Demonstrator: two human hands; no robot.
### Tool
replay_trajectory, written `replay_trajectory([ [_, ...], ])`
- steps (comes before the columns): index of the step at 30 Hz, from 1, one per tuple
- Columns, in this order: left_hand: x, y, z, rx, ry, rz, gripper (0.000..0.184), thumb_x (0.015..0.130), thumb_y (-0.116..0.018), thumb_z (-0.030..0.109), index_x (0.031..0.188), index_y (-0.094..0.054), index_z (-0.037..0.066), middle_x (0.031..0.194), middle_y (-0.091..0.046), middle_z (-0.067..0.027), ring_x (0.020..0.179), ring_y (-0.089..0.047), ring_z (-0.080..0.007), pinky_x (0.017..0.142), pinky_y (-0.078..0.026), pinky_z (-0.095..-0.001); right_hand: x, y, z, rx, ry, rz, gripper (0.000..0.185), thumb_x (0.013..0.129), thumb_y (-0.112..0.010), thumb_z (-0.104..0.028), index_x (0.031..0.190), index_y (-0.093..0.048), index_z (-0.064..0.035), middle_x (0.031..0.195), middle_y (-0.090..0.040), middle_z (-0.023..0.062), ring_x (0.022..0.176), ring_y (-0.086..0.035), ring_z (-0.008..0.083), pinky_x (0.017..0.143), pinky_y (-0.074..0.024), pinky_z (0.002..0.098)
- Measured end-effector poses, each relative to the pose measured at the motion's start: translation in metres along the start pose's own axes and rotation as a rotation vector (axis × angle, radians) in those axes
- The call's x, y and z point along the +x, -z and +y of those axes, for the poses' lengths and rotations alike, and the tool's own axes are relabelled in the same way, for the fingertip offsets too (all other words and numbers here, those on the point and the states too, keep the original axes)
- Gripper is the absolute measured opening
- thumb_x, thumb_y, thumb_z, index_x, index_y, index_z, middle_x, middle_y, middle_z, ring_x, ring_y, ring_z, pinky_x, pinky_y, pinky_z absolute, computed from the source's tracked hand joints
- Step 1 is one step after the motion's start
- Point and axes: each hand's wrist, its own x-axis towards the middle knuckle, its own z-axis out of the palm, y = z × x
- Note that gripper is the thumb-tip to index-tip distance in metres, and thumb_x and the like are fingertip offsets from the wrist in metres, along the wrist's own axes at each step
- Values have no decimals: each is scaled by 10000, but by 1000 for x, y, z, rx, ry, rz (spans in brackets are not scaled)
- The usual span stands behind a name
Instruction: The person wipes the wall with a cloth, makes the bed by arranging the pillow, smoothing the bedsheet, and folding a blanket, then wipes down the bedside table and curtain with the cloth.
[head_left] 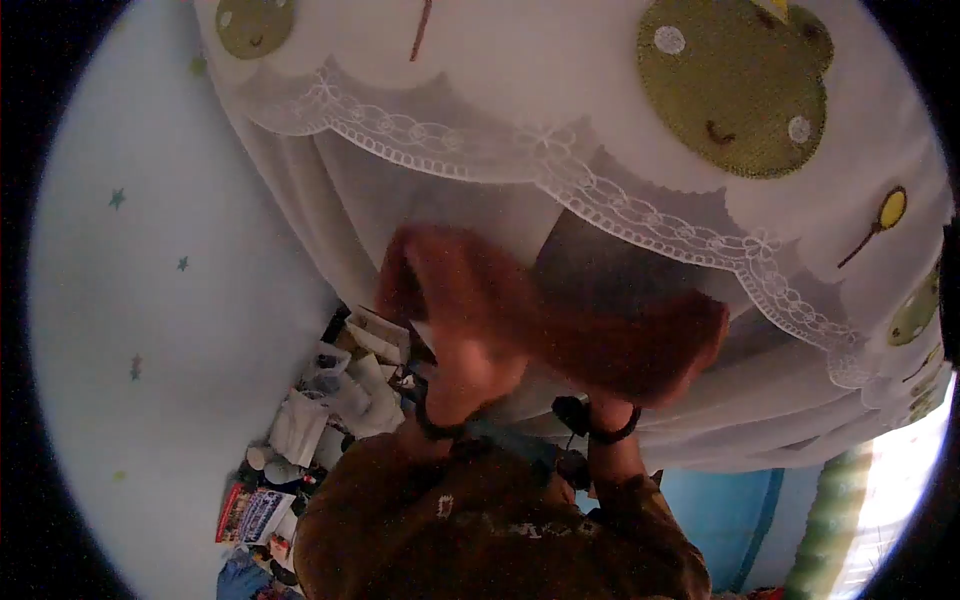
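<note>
A reddish-brown cloth (610, 350), blurred by motion, stretches between my two hands in front of a hanging net. My left hand (475, 370), closed on the cloth's left part, is smeared and its single fingers do not show clearly. My right hand (606, 408) holds up the right part, which drapes over it and hides most of the fingers. Dark bands sit on both wrists. Close behind the cloth hangs the sheer white net (480, 225), with a lace edge and a green frog patch (740, 90) above.
A pale wall (150, 330) with small stars rises on the left. Bags, papers and small items form a pile (350, 390) at lower left, near a printed booklet (255, 515). A blue panel (715, 520) and a bright window with a green curtain (825, 520) stand at lower right.
</note>
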Motion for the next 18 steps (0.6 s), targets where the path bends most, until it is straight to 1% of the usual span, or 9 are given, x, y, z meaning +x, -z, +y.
replay_trajectory([
  [3,24,-14,-13,-7,4,-7,842,749,-682,266,1388,-241,-61,1457,-148,-276,1315,-223,-436,1104,-165,-477,26,0,-12,-84,82,43,623,824,-591,-269,1343,-382,4,1369,-406,207,1288,-346,375,1089,-236,461],
  [5,28,-23,-21,41,0,-63,877,742,-685,265,1402,-212,-66,1481,-100,-290,1336,-188,-452,1116,-142,-484,41,2,-19,-143,128,75,605,825,-584,-262,1337,-400,2,1362,-420,207,1286,-354,375,1089,-237,463],
  [7,24,-31,-31,123,-17,-124,787,720,-672,216,1336,-277,-75,1434,-156,-316,1326,-181,-482,1112,-134,-509,50,4,-27,-202,162,103,587,826,-578,-255,1330,-417,1,1356,-433,207,1284,-362,376,1089,-237,466],
  [8,20,-39,-36,95,17,-123,663,717,-651,172,1263,-370,-78,1381,-257,-328,1302,-218,-495,1103,-147,-521,56,3,-29,-230,176,115,579,827,-575,-252,1327,-426,0,1353,-440,207,1282,-365,376,1089,-238,467],
  [10,13,-52,-43,84,84,-136,491,710,-630,124,1142,-500,-70,1324,-359,-339,1273,-261,-508,1092,-167,-531,62,0,-33,-262,175,150,563,828,-568,-245,1320,-443,-2,1347,-453,206,1280,-373,377,1090,-238,470],
  [11,9,-55,-46,103,115,-149,436,707,-631,120,1093,-536,-58,1320,-361,-340,1269,-267,-507,1091,-174,-529,63,-3,-34,-261,160,173,555,829,-565,-241,1317,-452,-3,1344,-460,206,1279,-377,377,1090,-239,471],
  [14,-11,-68,-57,36,210,-92,272,702,-624,121,933,-593,-20,1235,-443,-310,1198,-350,-477,1054,-239,-516,68,-23,-39,-255,120,320,644,834,-541,-258,1367,-338,43,1402,-349,260,1315,-286,427,1104,-191,482],
  [16,-14,-59,-51,-21,204,-120,215,704,-619,129,872,-603,-4,1129,-512,-273,1101,-416,-450,993,-294,-504,56,-30,-37,-330,120,308,699,842,-528,-268,1390,-255,70,1437,-262,287,1332,-230,448,1111,-164,485],
  [18,-10,-47,-50,-26,139,-216,199,708,-616,137,852,-599,1,995,-551,-233,978,-454,-426,906,-334,-492,40,-34,-25,-411,125,144,746,849,-519,-270,1405,-176,90,1462,-177,306,1345,-183,456,1116,-139,487],
])
